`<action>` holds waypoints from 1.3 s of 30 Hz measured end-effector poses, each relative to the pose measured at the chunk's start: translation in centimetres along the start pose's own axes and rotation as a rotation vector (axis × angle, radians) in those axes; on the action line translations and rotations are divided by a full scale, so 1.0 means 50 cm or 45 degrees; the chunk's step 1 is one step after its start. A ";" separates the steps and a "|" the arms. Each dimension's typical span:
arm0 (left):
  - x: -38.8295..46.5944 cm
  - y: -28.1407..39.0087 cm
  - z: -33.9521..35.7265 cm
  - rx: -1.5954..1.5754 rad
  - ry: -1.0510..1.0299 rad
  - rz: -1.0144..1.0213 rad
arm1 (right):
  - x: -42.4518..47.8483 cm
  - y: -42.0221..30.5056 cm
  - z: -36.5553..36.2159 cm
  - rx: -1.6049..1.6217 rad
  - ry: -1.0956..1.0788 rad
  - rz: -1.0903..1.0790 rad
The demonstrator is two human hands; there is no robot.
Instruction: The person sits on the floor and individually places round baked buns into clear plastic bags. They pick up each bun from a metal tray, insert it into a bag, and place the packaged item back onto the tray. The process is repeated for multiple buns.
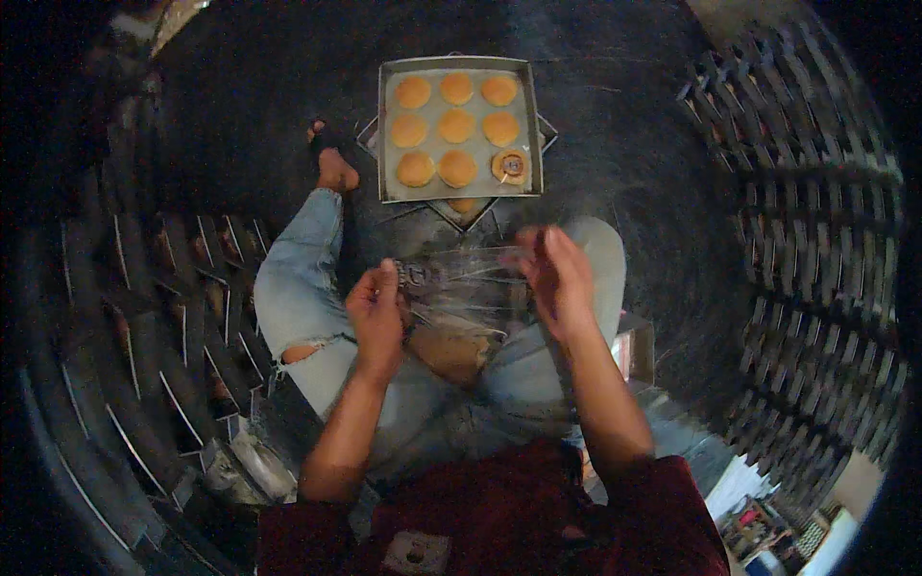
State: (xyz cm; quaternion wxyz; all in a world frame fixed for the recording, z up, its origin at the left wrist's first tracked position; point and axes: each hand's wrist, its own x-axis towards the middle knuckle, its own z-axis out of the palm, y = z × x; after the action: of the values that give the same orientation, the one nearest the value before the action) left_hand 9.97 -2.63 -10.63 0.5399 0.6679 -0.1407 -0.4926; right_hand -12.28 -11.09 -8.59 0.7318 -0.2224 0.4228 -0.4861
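Observation:
Between my two hands, over my lap, stretches a clear plastic bag (461,270) that bears dark printing. My left hand (378,309) pinches its left end between thumb and fingers. At the other end is my right hand (558,277), blurred, its fingers bent around the plastic's edge. In front of me a square metal tray (534,129) holds several round golden buns (457,126) in rows. At its near right corner lies a bun in clear wrapping with a printed mark (511,166).
Under the tray sits another tray (463,222), turned cornerwise, with a bun partly showing. Stacked dark trays (180,331) stand at the left, and more stacks (807,237) at the right. A small box (637,349) is beside my right knee.

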 end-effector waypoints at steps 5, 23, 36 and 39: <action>0.117 -0.094 -0.066 -0.669 0.303 -0.528 | 0.352 0.274 -0.077 -1.173 -0.117 0.227; 0.090 -0.025 0.040 -0.372 0.160 -0.791 | 0.715 0.536 -0.230 -1.404 0.472 -0.161; 0.108 -0.023 -0.004 0.657 0.391 0.380 | 0.212 0.027 -0.003 -0.353 0.184 0.223; 0.043 0.040 0.002 -0.331 0.281 0.027 | 0.016 -0.083 0.044 -0.340 -0.047 0.014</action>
State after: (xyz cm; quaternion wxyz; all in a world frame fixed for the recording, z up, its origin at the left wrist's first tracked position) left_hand 11.61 -5.00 -10.00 0.6390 0.6409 -0.0228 -0.4247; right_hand -12.50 -13.77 -4.65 0.7061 -0.3244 0.4712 -0.4173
